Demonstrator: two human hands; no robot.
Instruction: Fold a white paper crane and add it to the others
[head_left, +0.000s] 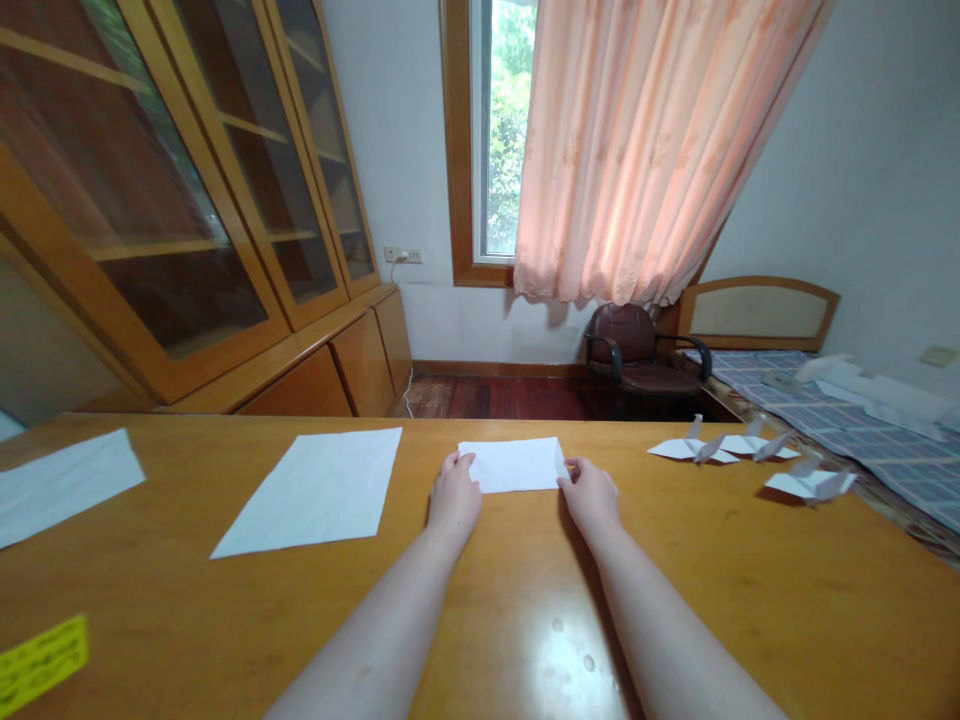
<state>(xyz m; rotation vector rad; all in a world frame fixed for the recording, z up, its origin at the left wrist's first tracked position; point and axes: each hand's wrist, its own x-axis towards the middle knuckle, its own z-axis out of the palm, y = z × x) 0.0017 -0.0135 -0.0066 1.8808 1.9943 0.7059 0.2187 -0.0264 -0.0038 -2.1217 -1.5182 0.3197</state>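
Note:
A folded white sheet of paper [516, 463] lies on the wooden table [480, 600] straight ahead of me. My left hand [453, 498] rests at its left edge with the fingers curled and the fingertips pressing the near left corner. My right hand [590, 494] pinches the sheet's right edge, where a small corner is lifted.
A flat white sheet [319, 489] lies to the left, another sheet [64, 483] at the far left edge, and a yellow note [41, 660] near the front left. Three folded paper planes [720, 448] sit to the right. A bed [862, 420] and a chair [637, 355] stand beyond the table.

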